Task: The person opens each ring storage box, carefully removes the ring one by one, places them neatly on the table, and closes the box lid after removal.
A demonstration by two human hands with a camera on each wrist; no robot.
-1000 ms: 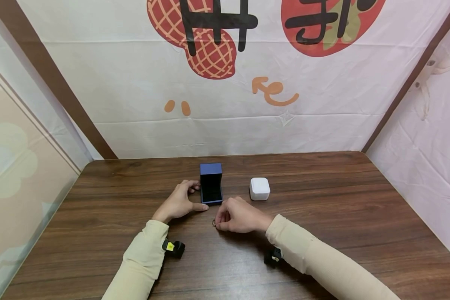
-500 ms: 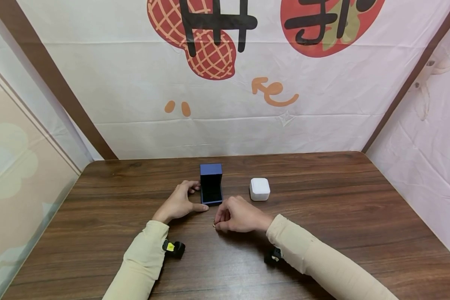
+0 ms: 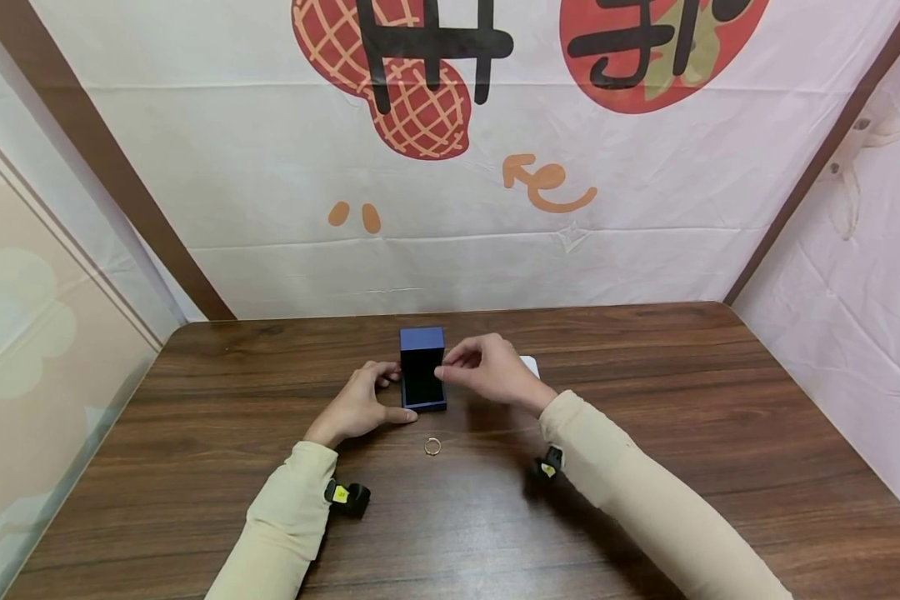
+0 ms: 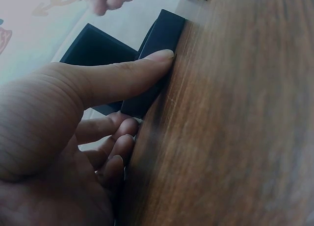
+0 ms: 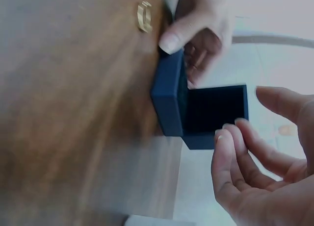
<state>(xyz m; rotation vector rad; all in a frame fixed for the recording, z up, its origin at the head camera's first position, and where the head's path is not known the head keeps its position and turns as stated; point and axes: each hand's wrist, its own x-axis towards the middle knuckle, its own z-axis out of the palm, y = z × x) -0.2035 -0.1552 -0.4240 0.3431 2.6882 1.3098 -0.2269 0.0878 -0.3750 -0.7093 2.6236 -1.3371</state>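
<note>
A blue ring box (image 3: 422, 338) with a dark inside stands with its lid raised. My left hand (image 3: 356, 404) holds it at the left: in the left wrist view the thumb (image 4: 117, 81) lies across the front of the base and the fingers curl against its side. At the lid's right edge is my right hand (image 3: 495, 371), fingers loosely bent and holding nothing. The right wrist view shows a gap between its thumb (image 5: 279, 98) and fingers beside the lid. A gold ring (image 3: 432, 447) rests on the table in front of the box.
A white rounded box (image 3: 531, 365) stands on the wooden table (image 3: 645, 400), mostly hidden behind my right hand. A printed white cloth (image 3: 270, 275) hangs behind the table's far edge. Black wrist cameras are strapped below both sleeves.
My right hand has let go of the ring and risen away from it to the open lid. The ring now lies alone on the table. The left hand and box have stayed put.
</note>
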